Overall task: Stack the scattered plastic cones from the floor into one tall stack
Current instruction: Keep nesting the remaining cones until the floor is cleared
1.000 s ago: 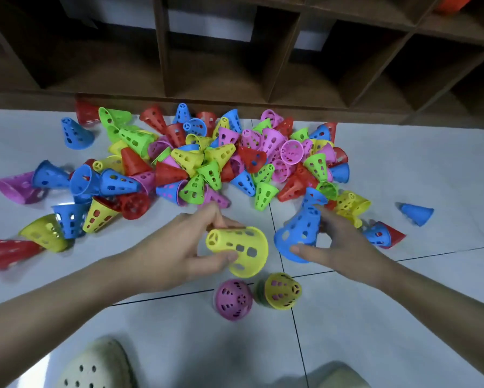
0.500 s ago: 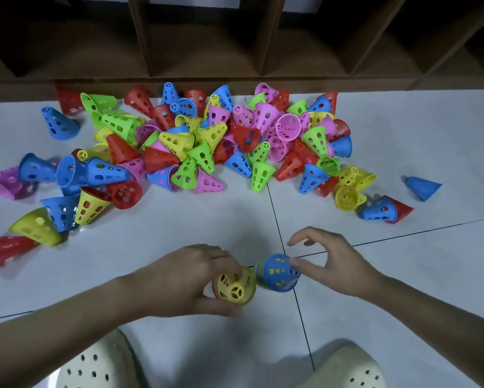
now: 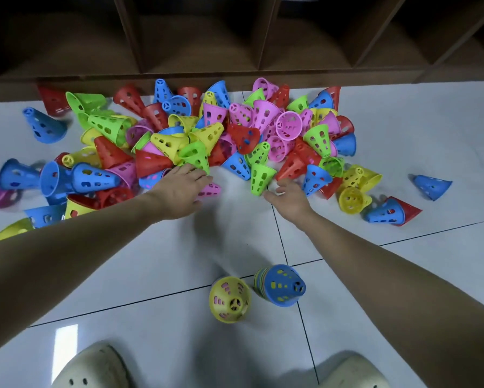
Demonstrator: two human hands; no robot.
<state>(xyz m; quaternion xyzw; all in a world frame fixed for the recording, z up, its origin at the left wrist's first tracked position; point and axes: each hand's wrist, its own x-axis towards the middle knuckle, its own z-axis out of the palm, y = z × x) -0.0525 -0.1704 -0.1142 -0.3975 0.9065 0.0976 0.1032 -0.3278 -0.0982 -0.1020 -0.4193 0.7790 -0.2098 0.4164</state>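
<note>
1. Cones lie scattered on the floor.
2. Left hand: fingers extended, empty, at a green cone.
3. Right hand: fingers spread, empty.
4. Blue-topped stack stands beside yellow-topped stack.

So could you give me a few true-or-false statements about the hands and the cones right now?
1. Both hands reach toward the pile, and neither holds a cone. True: left hand and right hand are empty.
2. Two stacks stand near the feet. True: a yellow-topped stack and a blue-topped stack.
3. The cones are solid, without holes. False: their walls are perforated.
4. The right hand is nearest a red cone. False: its fingers are beside a green cone.
</note>
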